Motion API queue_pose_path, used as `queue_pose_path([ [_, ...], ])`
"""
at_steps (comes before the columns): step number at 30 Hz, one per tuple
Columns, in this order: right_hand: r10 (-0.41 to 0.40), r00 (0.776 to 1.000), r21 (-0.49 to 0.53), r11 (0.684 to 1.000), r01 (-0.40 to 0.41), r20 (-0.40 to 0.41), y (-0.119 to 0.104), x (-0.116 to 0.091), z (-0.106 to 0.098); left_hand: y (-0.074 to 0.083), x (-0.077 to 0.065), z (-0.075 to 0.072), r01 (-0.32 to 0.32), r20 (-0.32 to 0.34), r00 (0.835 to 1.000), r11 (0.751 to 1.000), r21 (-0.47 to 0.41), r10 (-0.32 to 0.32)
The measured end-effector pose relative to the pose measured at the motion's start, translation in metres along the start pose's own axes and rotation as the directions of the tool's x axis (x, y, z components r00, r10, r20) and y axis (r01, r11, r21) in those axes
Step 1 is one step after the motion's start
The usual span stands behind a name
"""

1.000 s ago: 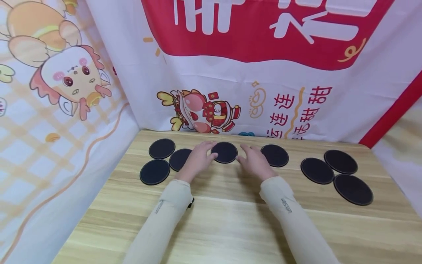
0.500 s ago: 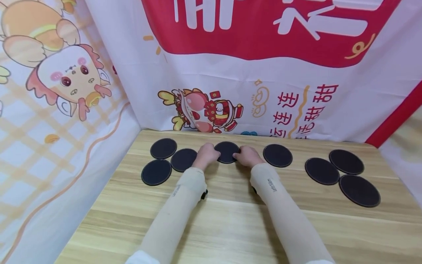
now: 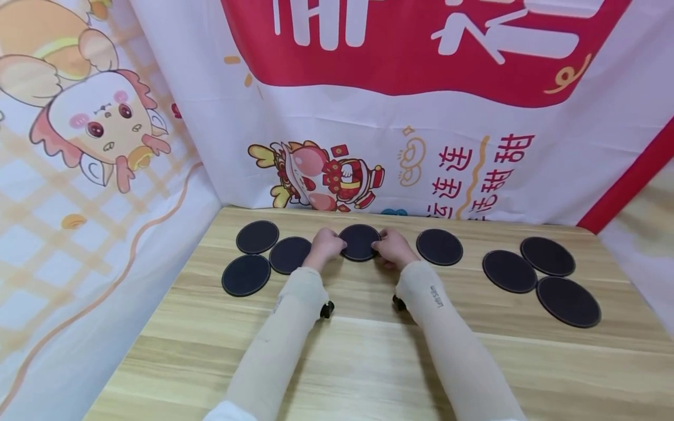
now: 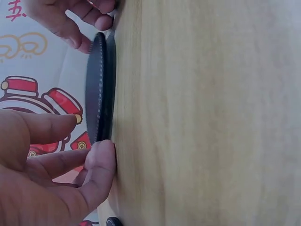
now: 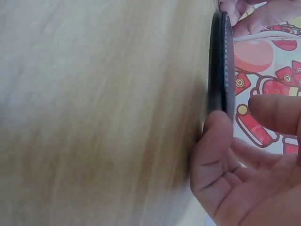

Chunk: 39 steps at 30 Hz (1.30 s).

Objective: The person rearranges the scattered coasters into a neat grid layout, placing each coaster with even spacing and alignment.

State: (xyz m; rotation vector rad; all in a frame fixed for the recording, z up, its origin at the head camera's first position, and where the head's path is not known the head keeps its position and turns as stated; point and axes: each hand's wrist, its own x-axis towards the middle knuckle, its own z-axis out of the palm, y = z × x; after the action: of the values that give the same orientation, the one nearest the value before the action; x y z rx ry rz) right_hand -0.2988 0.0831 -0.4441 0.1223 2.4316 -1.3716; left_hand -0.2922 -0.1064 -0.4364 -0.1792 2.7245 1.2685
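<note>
Both hands meet at a round black coaster with a stitched rim, near the back of the wooden table. My left hand holds its left edge, and my right hand pinches the opposite edge. Seen from the left wrist, the coaster shows edge-on, close over the wood with a dark band along its underside; fingertips press at its near end. The right wrist view has the same coaster with a bent digit right at its rim and another finger raised apart from it.
Left of the hands lie three more black coasters in a cluster. One single coaster lies just right of the right hand, and another three coasters group farther right. A printed cloth hangs behind the wooden table.
A second ago both hands were spread at either side of the middle coaster. They have closed in on its edges and grip it; over the last half second they have barely moved.
</note>
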Motion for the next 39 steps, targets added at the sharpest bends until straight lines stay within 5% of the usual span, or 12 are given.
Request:
queue_pose_path([
  [17, -0.029, 1.0, 0.305, 0.952, 0.026, 0.007, -0.006, -0.02, 0.003, -0.003, -0.012, -0.006, -0.025, -0.025, 0.999, 0.992, -0.121, 0.022],
  [31, -0.096, 0.994, 0.256, 0.963, 0.08, 0.051, -0.011, -0.034, 0.001, -0.008, -0.023, -0.015, -0.067, -0.031, 0.998, 0.987, -0.143, 0.063],
  [39, -0.116, 0.989, 0.314, 0.946, 0.083, 0.089, -0.013, -0.049, 0.001, -0.007, -0.035, -0.025, -0.113, -0.006, 0.994, 0.987, -0.11, 0.113],
])
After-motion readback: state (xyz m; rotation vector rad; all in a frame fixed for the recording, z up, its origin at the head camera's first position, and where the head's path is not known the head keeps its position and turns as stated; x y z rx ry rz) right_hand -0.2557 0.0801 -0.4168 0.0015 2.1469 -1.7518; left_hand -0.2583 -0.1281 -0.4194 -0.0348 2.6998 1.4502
